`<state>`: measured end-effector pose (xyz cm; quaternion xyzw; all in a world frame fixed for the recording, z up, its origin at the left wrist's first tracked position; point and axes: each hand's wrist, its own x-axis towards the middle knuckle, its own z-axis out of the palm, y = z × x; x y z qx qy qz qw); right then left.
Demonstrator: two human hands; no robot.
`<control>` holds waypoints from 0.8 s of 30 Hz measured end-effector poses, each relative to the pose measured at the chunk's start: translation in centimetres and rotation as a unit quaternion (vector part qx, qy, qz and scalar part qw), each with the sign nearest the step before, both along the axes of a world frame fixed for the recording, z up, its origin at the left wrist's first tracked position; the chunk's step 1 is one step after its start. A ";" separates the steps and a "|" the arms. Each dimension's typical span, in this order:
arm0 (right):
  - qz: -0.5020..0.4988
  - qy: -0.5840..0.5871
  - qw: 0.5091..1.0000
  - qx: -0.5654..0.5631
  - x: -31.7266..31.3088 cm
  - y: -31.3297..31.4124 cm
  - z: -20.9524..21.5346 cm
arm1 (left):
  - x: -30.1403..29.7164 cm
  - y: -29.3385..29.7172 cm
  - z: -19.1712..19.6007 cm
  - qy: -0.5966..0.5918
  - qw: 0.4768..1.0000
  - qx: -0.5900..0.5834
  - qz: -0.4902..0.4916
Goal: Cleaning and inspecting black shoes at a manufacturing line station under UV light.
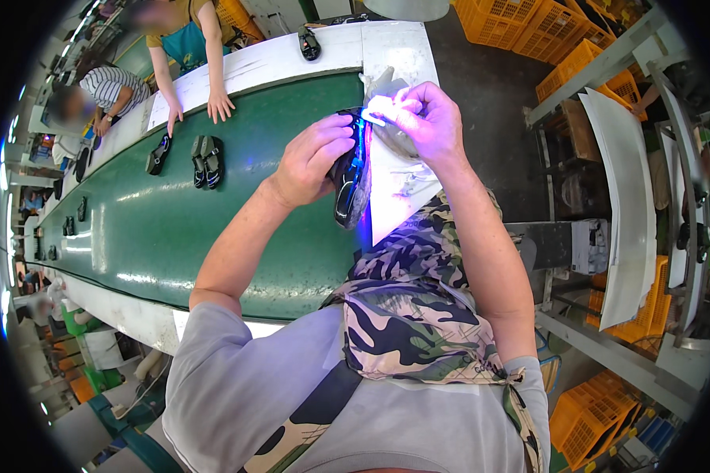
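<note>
My left hand [312, 158] grips a black shoe [350, 181] by its side, holding it up over the edge of the green conveyor belt [173, 229]. My right hand [426, 118] pinches a small glowing blue-white light [375, 114] against the shoe's top end. Blue-violet light runs down the shoe's edge and onto my fingers. A white sheet [398, 189] lies on the bench just under both hands.
Several black shoes [207, 160] ride the belt further along. Another person's hands [219, 102] rest on the white far edge; a second person [106, 91] sits beyond. Orange crates [528, 24] are stacked at the right, with metal racks and white panels [623, 197].
</note>
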<state>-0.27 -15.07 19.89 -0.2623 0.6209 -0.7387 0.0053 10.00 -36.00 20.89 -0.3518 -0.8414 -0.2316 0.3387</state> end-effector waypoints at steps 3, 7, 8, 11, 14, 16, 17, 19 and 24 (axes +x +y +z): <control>0.025 -0.026 0.999 -0.016 0.3 0.3 -0.1 | -0.1 0.1 -0.1 -0.004 1.000 -0.002 -0.004; 0.044 -0.041 0.998 -0.028 0.5 0.4 -1.0 | -0.3 0.2 -0.2 0.003 1.000 -0.012 0.006; 0.043 -0.050 0.998 -0.003 0.6 0.5 -1.0 | -0.3 0.1 -0.2 0.002 1.000 -0.012 0.008; 0.056 -0.086 0.995 0.005 1.0 0.6 -1.0 | -0.3 0.1 -0.3 0.001 1.000 -0.013 0.019; 0.077 -0.132 0.988 -0.028 1.2 0.6 -1.3 | -0.4 0.0 -0.5 0.003 1.000 -0.014 0.027; 0.085 -0.153 0.984 -0.043 1.4 0.6 -1.3 | -0.5 0.0 -0.5 0.002 0.999 -0.015 0.031; 0.092 -0.165 0.981 -0.045 1.6 0.7 -1.0 | -0.5 0.0 -0.5 0.001 0.999 -0.015 0.037; 0.099 -0.179 0.978 -0.047 1.9 0.8 -0.7 | -0.5 -0.1 -0.6 -0.004 0.999 -0.018 0.043; 0.101 -0.181 0.977 -0.047 2.0 1.3 -1.1 | -0.6 0.2 -0.3 -0.021 0.998 -0.025 0.057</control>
